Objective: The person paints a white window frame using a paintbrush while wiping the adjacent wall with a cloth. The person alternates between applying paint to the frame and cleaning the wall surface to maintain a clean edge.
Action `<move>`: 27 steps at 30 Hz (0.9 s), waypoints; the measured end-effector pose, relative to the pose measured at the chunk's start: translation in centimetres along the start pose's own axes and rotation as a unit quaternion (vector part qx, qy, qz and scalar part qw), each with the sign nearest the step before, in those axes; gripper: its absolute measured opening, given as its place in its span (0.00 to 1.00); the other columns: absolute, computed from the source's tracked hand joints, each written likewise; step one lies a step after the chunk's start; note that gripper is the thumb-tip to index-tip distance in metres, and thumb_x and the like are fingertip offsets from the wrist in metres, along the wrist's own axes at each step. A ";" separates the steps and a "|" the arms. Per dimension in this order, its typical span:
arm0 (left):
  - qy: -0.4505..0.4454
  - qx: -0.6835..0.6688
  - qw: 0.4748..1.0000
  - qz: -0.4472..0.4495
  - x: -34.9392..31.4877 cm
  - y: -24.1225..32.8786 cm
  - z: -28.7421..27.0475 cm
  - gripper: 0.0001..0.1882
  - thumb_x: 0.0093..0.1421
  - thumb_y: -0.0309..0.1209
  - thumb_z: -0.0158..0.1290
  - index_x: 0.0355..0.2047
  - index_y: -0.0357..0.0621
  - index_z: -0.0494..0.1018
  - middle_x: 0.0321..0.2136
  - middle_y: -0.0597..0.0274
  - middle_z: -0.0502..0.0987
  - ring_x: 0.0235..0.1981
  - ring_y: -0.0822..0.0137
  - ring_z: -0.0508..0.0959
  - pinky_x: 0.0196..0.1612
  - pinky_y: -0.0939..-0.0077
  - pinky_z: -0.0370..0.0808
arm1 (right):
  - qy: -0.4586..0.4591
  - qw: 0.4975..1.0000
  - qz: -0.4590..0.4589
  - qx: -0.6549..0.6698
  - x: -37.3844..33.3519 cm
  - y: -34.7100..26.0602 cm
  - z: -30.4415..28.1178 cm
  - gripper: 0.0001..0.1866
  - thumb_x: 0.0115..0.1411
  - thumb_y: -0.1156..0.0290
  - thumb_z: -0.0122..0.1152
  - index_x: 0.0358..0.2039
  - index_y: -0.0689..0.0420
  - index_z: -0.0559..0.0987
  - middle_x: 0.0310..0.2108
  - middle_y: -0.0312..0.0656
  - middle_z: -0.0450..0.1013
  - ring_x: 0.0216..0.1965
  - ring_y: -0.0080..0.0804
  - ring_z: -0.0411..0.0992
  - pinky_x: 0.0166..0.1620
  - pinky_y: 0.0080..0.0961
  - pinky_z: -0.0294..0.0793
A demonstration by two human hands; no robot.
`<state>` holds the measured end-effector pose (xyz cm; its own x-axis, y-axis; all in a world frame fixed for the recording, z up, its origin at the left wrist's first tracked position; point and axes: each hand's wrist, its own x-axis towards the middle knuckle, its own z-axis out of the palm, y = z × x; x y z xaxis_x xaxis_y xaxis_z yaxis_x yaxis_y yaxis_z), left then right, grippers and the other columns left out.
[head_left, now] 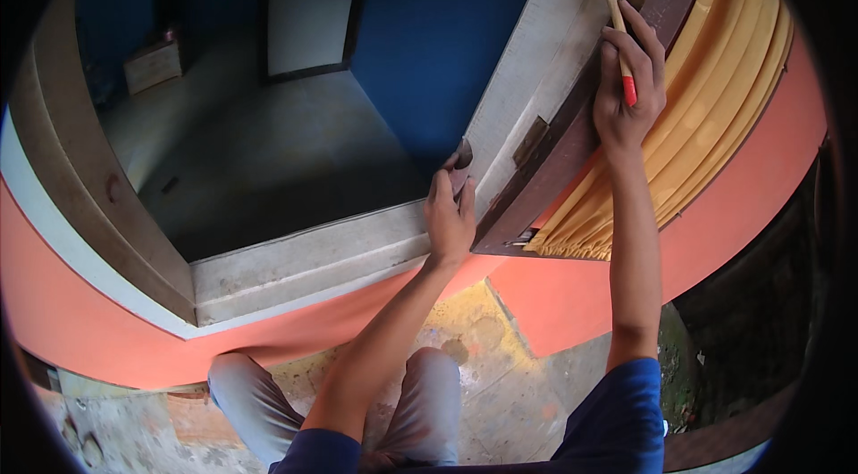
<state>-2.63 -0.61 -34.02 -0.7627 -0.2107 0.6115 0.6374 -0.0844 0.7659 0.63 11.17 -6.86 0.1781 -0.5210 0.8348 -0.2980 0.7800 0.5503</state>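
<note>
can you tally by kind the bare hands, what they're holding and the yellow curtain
Hands: 2, the left hand and the right hand
Paintbrush: 1, in the right hand
Folded sheet, which looks like sandpaper: 1, in the left hand
Yellow curtain: 1, by the right forearm
Total: 5

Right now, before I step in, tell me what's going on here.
A person is at a window frame. The left hand pinches a bent brown sheet, possibly sandpaper, at the frame's lower right corner. The right hand holds a brush, bristles up, over the frame's right side; whether they touch it is unclear. A yellow curtain hangs to the right.
</note>
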 end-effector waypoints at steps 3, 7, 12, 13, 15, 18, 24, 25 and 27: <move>-0.037 0.010 0.999 -0.024 -1.9 -0.4 -1.1 0.17 0.71 0.26 0.51 0.57 0.30 0.70 0.54 0.38 0.78 0.49 0.43 0.83 0.51 0.63 0.79 | -0.002 1.000 -0.002 -0.007 -0.1 0.0 0.0 0.12 0.60 0.79 0.68 0.44 0.53 0.83 0.56 0.44 0.78 0.57 0.44 0.77 0.64 0.49 0.71; -0.067 -0.058 0.996 0.008 2.3 2.0 0.1 0.21 0.71 0.24 0.48 0.63 0.32 0.68 0.59 0.41 0.75 0.57 0.45 0.78 0.58 0.61 0.76 | -0.001 1.000 -0.002 -0.003 -0.1 0.1 -0.2 0.11 0.60 0.78 0.68 0.44 0.54 0.83 0.56 0.43 0.78 0.56 0.43 0.77 0.64 0.48 0.71; -0.028 0.009 0.998 0.055 -0.9 -1.3 0.2 0.22 0.73 0.28 0.46 0.65 0.37 0.69 0.63 0.47 0.73 0.65 0.51 0.72 0.65 0.63 0.69 | -0.001 1.000 -0.010 -0.012 0.0 0.0 0.2 0.11 0.60 0.77 0.69 0.43 0.53 0.84 0.55 0.43 0.78 0.56 0.43 0.77 0.63 0.47 0.72; -0.033 0.029 0.999 -0.007 -1.3 -2.3 0.1 0.21 0.73 0.27 0.45 0.64 0.36 0.69 0.63 0.49 0.73 0.66 0.52 0.71 0.65 0.64 0.69 | -0.001 1.000 -0.011 -0.019 -0.1 -0.1 0.3 0.11 0.60 0.77 0.69 0.43 0.53 0.84 0.55 0.43 0.78 0.56 0.43 0.77 0.63 0.47 0.72; -0.035 -0.011 0.999 0.006 0.6 0.4 0.9 0.21 0.73 0.26 0.45 0.64 0.35 0.70 0.63 0.48 0.73 0.66 0.51 0.71 0.66 0.64 0.69 | -0.006 0.999 -0.014 -0.030 -0.3 0.3 0.1 0.11 0.60 0.77 0.69 0.43 0.53 0.84 0.55 0.43 0.79 0.56 0.43 0.77 0.63 0.47 0.72; -0.040 -0.028 0.998 0.051 3.5 3.3 1.6 0.22 0.72 0.26 0.44 0.64 0.35 0.70 0.63 0.46 0.73 0.66 0.51 0.71 0.66 0.64 0.67 | -0.003 1.000 -0.014 -0.026 0.0 0.3 0.0 0.11 0.59 0.76 0.70 0.43 0.53 0.84 0.54 0.42 0.79 0.55 0.42 0.77 0.63 0.48 0.72; -0.011 0.034 0.999 0.003 0.3 0.5 0.5 0.21 0.72 0.26 0.44 0.64 0.35 0.70 0.61 0.44 0.74 0.64 0.49 0.73 0.66 0.62 0.68 | -0.012 0.999 -0.002 -0.033 -0.1 0.0 0.2 0.10 0.58 0.76 0.70 0.42 0.53 0.84 0.54 0.43 0.78 0.55 0.43 0.77 0.62 0.49 0.73; -0.008 0.033 0.999 -0.017 0.8 0.9 1.3 0.21 0.72 0.26 0.44 0.63 0.35 0.71 0.61 0.44 0.74 0.63 0.49 0.74 0.66 0.62 0.68 | -0.013 0.999 -0.004 -0.037 -0.1 0.0 0.0 0.10 0.59 0.76 0.70 0.42 0.53 0.84 0.54 0.43 0.78 0.55 0.43 0.77 0.62 0.49 0.73; -0.030 -0.021 0.999 0.024 4.1 3.7 1.8 0.21 0.72 0.26 0.44 0.64 0.35 0.70 0.61 0.44 0.74 0.63 0.49 0.74 0.66 0.62 0.68 | -0.015 0.999 -0.008 -0.040 -0.1 0.0 -0.1 0.10 0.59 0.75 0.70 0.42 0.54 0.84 0.54 0.43 0.78 0.55 0.44 0.77 0.62 0.50 0.73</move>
<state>-3.61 -0.01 -28.31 -0.7358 -0.1574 0.6586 0.6761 -0.1168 0.7275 0.75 11.25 -6.91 0.1541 -0.5424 0.8259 -0.2196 0.7962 0.5638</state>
